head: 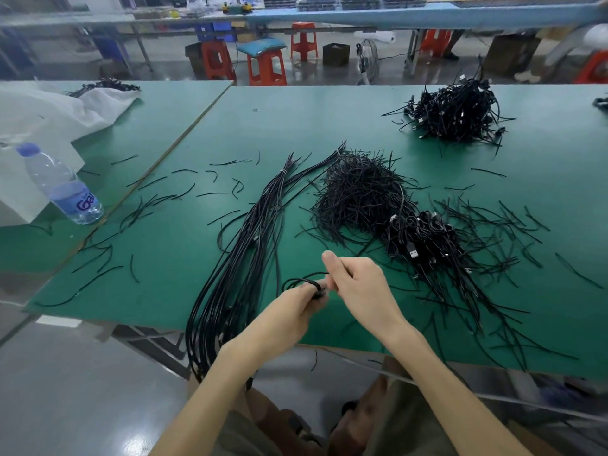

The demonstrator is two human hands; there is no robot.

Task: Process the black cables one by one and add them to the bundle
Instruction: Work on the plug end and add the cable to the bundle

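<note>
**Coiled cable gripped in both hands beside the bundle**

A small coiled cable (304,284) is enclosed by the curled fingers of the left hand (296,307), with one loop showing above the knuckles. The same coil is pinched at its waist by the fingertips of the right hand (358,284), whose thumb is raised clear. Whether the tie or the cable itself is nipped cannot be told. The coil thus lies directly between the two sets of fingers, touched by both, and appears to be held just above the green table (296,120).

The cable is judged to be light, thin and limp, with some spring from its winding. A firm hold at the waist is therefore advised while the tie is undone. The plug end is better taken afterwards, so that the cable can be drawn straight without tangling.

The held coil is found just right of the bundle (253,232), near its lower half. Further up, also right of the bundle, a heap of loose ties (358,192) is seen, and beyond it a pile of coiled cables (424,238).
</note>
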